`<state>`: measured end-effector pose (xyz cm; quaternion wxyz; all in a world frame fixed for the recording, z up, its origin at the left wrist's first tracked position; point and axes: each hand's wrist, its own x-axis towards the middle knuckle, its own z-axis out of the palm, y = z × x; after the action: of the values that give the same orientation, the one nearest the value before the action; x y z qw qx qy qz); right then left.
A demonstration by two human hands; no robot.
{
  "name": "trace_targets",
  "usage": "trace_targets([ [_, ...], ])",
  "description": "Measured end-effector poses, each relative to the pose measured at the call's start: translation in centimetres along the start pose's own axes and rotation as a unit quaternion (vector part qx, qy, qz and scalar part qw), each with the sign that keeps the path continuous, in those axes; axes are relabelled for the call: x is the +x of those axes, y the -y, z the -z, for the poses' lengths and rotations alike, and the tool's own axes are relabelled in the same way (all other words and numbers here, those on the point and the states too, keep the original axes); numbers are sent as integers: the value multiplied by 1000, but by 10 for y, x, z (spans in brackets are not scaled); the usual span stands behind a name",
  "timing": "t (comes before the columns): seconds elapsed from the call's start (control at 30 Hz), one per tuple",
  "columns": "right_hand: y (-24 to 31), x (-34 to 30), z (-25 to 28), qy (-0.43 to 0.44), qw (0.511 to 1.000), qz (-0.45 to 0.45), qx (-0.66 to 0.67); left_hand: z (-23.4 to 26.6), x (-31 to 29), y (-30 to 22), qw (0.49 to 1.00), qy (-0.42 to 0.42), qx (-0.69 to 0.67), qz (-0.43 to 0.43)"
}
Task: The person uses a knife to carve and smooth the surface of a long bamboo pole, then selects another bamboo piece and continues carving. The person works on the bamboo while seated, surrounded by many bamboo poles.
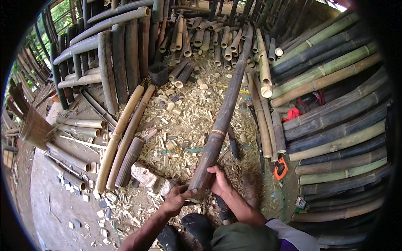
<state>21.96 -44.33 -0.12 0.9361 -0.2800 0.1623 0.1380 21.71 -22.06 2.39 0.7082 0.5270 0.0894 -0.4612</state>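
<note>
Dark brown bamboo fills both my hands: one long pole (225, 113) slants from just above my shoes (197, 228) toward the far edge of the floor (46, 192), leaning rightward as it goes away from me. Whether its far tip rests on anything, I cannot tell. With my left hand (175, 200) I grip the near end from its left side, thumb on top and fingers bent underneath. My right hand (220, 182) cups the pole from the right a bit farther up, its thumb lying along the upper side; how the other fingers close below is hidden from me. Under the pole, pale chips (182, 119) cover the middle of the floor. Just left of my left hand sits a rough, pale block (146, 175), and beyond it two tan poles (119, 136) lie side by side toward the floor's left edge. An orange handle (279, 177) lies to the right of my right hand, near the stacked poles (339, 142) that line the floor's right edge. Something red (292, 113) is tucked against that stack, its kind unclear. Short bamboo pieces (228, 42) crowd the far edge, and a black bucket (158, 74) stands to their left, near a rack of dark upright lengths (119, 62).
</note>
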Motion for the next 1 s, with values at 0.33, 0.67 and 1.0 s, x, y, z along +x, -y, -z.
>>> trace_targets([
  [0.33,-40,-51,-40,-140,985,-63,-84,-51,-45,-11,839,-124,440,-296],
  [0.67,69,66,-30,-146,980,136,-21,-14,-76,-10,807,-219,465,-290],
  [1.0,168,105,-25,-127,944,170,-252,10,-77,11,887,-177,383,-188],
])
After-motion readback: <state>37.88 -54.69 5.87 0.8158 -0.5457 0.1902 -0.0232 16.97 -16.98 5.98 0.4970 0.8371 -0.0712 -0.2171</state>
